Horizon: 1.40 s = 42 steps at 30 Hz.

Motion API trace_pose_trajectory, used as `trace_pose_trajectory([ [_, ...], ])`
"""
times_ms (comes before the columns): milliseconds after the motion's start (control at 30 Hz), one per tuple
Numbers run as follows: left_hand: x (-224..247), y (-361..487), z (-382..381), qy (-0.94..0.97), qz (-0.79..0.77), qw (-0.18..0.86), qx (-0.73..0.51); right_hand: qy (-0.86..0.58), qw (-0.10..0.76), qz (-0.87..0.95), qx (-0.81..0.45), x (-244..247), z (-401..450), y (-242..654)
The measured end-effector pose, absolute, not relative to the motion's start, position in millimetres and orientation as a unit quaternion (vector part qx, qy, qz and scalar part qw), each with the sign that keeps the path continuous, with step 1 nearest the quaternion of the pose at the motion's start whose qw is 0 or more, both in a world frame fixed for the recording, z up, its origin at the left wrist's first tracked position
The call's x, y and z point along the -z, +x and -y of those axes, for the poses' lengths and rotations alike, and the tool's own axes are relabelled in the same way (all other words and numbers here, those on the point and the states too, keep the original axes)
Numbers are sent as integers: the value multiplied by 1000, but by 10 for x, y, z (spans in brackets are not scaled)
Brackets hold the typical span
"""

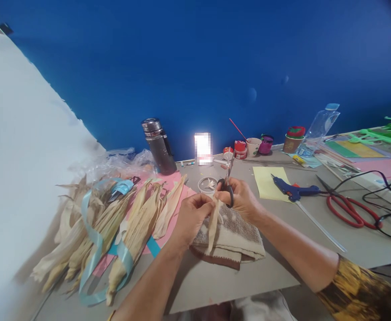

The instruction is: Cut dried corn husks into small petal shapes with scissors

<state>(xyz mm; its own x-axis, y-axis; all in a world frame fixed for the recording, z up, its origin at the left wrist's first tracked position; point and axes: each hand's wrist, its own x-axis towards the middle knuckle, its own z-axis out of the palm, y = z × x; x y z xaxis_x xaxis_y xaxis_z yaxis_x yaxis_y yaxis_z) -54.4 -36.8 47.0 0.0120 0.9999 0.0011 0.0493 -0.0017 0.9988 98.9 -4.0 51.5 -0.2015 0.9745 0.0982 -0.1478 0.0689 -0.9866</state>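
My left hand [195,214] pinches a narrow strip of dried corn husk [213,229], which hangs down over a folded towel [238,232]. Close beside it, my right hand [240,196] has its fingers around the black handles of small scissors [229,178], whose blades point up and away from me. The fingertips of both hands nearly meet at the top of the strip. Just behind them stands a round clear dish [207,184] with small pale scraps in it. To the left, a pile of dried corn husks [138,223] lies partly on pink paper [173,191].
A dark thermos [158,147] stands behind the husks, and a light blue ribbon [91,223] loops over them. Rightward lie a blue glue gun [295,189] on yellow paper [262,178], red-handled scissors [352,211] and black cable. Paint pots [240,150] and a plastic bottle [319,129] line the wall.
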Motion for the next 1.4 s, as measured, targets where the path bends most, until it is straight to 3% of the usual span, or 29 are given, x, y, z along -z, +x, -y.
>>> trace_pose_trajectory([
  [433, -489, -554, 392, 468, -525, 492, -514, -357, 459, 547, -601, -527, 15, 1018],
  [967, -491, -524, 419, 501, -531, 455, -509, -384, 488, 541, -567, -499, 80, 971],
  [1400, -556, -575, 394, 484, -492, 514, -509, -386, 463, 557, -572, -524, 105, 965],
])
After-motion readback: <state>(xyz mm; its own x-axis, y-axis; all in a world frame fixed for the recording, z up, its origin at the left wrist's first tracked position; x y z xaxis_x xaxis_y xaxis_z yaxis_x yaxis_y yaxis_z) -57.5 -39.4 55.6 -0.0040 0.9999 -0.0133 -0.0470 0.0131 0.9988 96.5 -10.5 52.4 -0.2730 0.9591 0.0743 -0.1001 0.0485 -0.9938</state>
